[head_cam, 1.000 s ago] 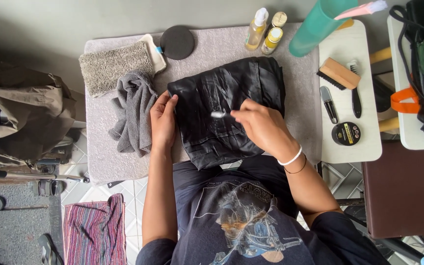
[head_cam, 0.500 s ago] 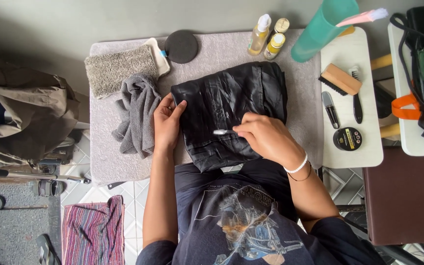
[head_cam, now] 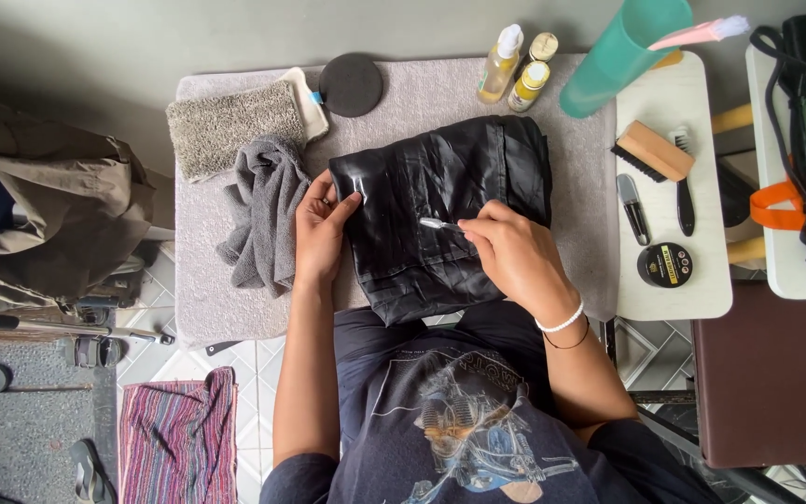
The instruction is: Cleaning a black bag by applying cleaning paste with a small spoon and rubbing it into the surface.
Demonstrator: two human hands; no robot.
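Since the earlier frames, right hand (head_cam: 507, 250) has drawn back toward the body along the cloth, and the brush tip with it; left hand (head_cam: 321, 229) has kept its place at the garment's left edge.

Head view, only view available. Folded black garment (head_cam: 440, 219), glossy, lies on the grey mat (head_cam: 440, 93) in front of the person, its long axis running from near-left to far-right. Left hand lies flat on it, fingers spread, pinning the left edge; nothing gripped. Right hand is closed around the handle of a small white brush (head_cam: 440, 224). Brush axis runs roughly left–right; the head points left, toward the left hand, and touches the cloth near the garment's middle. Handle end is hidden in the fist.

Key relation: brush head sits between the two hands, nearer the right.

Surroundings: crumpled grey towel (head_cam: 263, 219) just left of the left hand; wooden brush (head_cam: 650, 149) on the white side table (head_cam: 673, 299), well apart.
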